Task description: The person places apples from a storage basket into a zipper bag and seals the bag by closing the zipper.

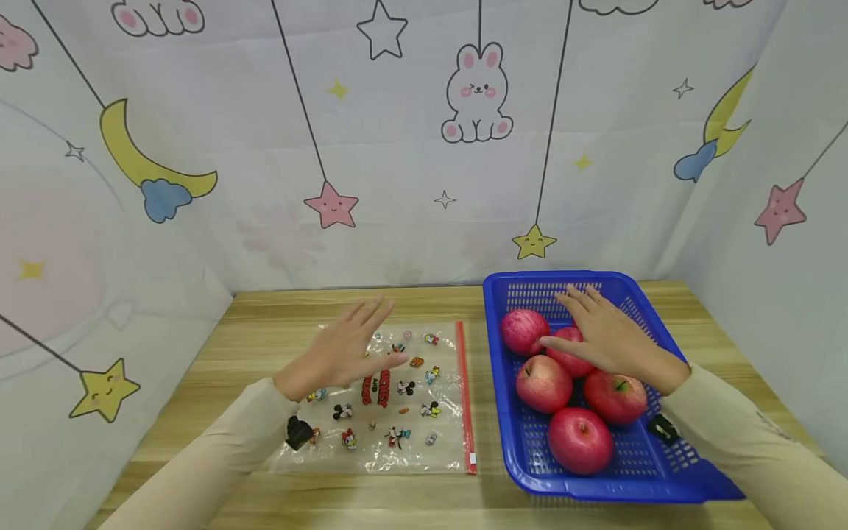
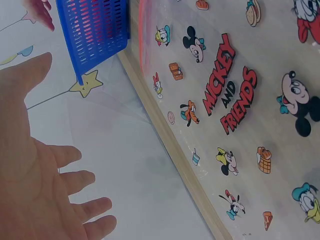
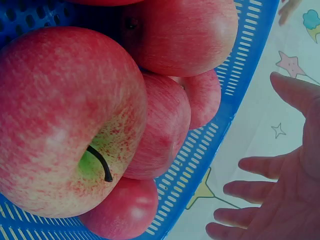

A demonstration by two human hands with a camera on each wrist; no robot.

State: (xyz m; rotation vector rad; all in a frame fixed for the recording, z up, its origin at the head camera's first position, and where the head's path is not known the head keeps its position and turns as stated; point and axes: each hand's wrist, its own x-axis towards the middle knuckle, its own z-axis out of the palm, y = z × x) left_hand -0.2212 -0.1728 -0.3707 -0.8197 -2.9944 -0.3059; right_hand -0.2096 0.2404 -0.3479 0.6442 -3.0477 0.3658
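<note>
My left hand [image 1: 341, 347] hovers over a clear plastic zip bag [image 1: 414, 412] printed with cartoon characters. Its fingers are spread and straight, and it holds nothing. The bag lies flat, its red zip edge on the right. Above a blue plastic basket [image 1: 502, 412] hangs my right hand [image 1: 606, 331], also with straight fingers and nothing held. Several red apples lie in the basket, among them a front apple [image 1: 580, 442] and a paler apple [image 1: 543, 384]. The right hand and forearm partly hide the apples behind. In the right wrist view a large apple [image 3: 60, 125] with a dark stem is closest.
The wooden tabletop [image 1: 218, 368] carries both bag and basket, side by side. A white curtain [image 1: 411, 147] with rabbits, stars and moons hangs behind and at both sides. Small black devices are strapped at the left wrist [image 1: 299, 433] and right wrist [image 1: 662, 429].
</note>
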